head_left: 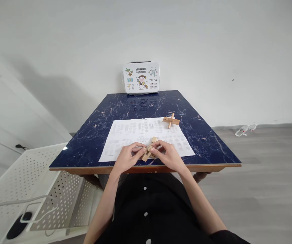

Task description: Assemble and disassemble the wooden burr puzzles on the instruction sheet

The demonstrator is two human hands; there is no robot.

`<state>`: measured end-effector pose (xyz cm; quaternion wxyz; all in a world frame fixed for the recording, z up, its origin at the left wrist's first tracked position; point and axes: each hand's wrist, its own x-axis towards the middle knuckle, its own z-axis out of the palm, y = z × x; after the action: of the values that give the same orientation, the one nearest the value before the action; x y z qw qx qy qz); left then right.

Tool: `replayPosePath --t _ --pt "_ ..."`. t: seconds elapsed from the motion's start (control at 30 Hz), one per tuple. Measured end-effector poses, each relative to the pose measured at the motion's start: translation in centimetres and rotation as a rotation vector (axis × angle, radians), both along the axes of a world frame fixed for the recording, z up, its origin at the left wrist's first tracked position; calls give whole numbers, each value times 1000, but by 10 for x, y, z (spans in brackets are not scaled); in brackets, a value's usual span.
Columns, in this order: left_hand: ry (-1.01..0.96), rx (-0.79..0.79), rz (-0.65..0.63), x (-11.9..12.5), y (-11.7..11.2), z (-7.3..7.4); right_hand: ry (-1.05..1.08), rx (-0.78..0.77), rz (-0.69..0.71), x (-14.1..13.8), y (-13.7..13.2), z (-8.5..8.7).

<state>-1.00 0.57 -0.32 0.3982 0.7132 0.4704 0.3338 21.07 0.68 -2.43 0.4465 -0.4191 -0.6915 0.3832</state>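
Near the front edge of the table, a cluster of interlocking wooden puzzle pieces is between my two hands. My left hand grips its left side with thumb and fingertips. On the other side, my right hand pinches it with the thumb in front and the fingers behind. One pale bar sticks up past the fingers, and parts of the cluster are hidden by them. Under the hands lies a printed white sheet with rows of small diagrams. Two more wooden pieces, a flat bar and a rod, lie crossed at its far right corner.
A white case with cartoon prints stands at the back of the dark blue marbled table, against the wall. To the left is a white perforated rack with cables. A clear plastic item lies on the floor at right.
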Motion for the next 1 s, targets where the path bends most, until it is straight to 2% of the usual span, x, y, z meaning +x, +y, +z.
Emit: replayPosePath --t 0.57,0.73,0.87,1.0 --pt "15 34 -73 4 -4 3 47 -47 -13 -4 -1 -1" --pt "-29 31 -36 2 -3 2 104 -56 -16 -2 -1 -2" --pt "-103 32 19 -2 1 -3 161 -8 -154 -1 2 -6" --pt "-149 13 59 -4 5 -10 80 77 -339 0 8 -13"
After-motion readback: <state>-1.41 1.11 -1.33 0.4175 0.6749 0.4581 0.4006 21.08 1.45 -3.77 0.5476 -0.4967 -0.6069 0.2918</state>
